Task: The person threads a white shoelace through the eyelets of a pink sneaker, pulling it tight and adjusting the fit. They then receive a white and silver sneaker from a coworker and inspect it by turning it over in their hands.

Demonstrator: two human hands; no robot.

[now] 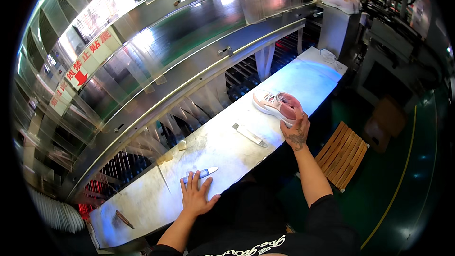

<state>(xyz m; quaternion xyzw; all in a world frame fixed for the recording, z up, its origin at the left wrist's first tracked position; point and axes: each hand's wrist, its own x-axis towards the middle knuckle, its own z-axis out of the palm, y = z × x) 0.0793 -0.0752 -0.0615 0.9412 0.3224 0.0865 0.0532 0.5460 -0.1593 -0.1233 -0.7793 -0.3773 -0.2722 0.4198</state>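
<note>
Right hand (295, 132) grips heel of pink-white sneaker (275, 105) on steel bench (222, 144); left hand (195, 195) flat, open, fingers touching white pen-like tool (201, 174).

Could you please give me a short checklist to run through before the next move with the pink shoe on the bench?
1. Right hand grips the pink shoe at its heel end: ok.
2. Shoe rests on the metal bench, clear of the edge: not ok, it lies close to the near edge.
3. Left hand lies flat, fingertips at the small white-tipped tool: ok.
4. Flat metal bar lies apart from both hands: ok.
5. Shoe's sole condition: cannot tell.
</note>
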